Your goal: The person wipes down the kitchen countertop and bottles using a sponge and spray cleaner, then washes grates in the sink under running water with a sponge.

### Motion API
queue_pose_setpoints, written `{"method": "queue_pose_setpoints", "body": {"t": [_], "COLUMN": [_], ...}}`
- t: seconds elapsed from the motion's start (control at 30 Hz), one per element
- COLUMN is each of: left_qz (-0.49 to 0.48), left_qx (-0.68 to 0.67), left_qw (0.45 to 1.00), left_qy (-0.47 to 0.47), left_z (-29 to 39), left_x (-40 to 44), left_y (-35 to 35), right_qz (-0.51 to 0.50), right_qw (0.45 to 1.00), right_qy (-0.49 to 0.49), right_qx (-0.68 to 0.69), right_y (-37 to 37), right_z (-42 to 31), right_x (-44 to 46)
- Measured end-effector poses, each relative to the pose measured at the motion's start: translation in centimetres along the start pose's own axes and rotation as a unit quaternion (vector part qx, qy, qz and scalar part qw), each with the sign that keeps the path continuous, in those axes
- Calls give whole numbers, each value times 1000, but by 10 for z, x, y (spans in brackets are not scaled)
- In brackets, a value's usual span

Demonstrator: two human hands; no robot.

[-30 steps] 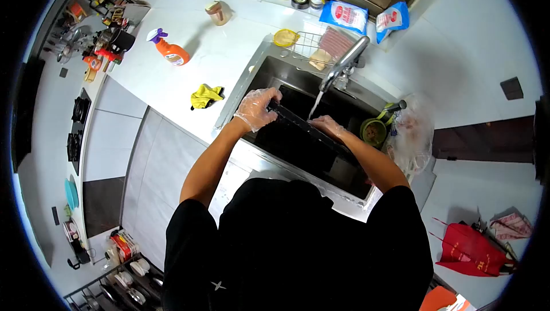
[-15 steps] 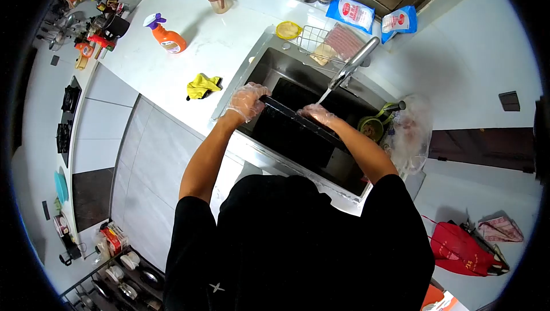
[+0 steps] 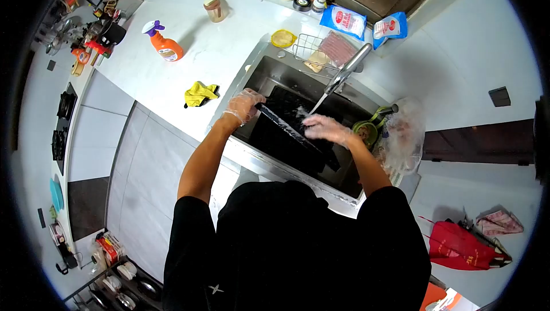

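A wet, black rectangular panel with a raised edge is tilted inside the steel sink. My left hand, in a clear plastic glove, is closed round its upper left corner. Also gloved, my right hand is over the panel with its fingers stretched out, just below the running water. The stream falls from the chrome faucet onto the panel, where white splashes show. Whether the right fingertips touch the panel, I cannot tell.
A wire rack with a pink cloth and a sponge is behind the sink. A green strainer and a plastic bag are at its right. On the counter are a yellow cloth and an orange spray bottle.
My right hand has come off the panel's edge, nearer to me. The panel has tipped, so its upper face and edge show wet with splashing water. My left hand keeps its grip.
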State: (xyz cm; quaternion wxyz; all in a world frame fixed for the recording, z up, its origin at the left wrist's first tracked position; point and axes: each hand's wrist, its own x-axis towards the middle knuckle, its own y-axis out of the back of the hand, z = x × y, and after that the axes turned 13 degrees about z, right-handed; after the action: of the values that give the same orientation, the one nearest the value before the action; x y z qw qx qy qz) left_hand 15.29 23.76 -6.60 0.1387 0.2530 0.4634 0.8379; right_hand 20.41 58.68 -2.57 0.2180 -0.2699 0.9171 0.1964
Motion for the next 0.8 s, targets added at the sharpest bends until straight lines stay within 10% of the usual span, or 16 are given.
{"method": "queue_pose_setpoints", "body": {"t": [0.23, 0.8], "left_qz": [-30, -166], "left_qx": [44, 164], "left_qw": [997, 972], "left_qy": [-48, -18], "left_z": [25, 83], "left_x": [21, 63], "left_y": [23, 13], "right_qz": [246, 249], "right_qw": [887, 900], "right_qy": [58, 27], "right_qx": [-386, -356], "right_y": [-67, 19], "right_z": [3, -8], "right_x": [-66, -41]}}
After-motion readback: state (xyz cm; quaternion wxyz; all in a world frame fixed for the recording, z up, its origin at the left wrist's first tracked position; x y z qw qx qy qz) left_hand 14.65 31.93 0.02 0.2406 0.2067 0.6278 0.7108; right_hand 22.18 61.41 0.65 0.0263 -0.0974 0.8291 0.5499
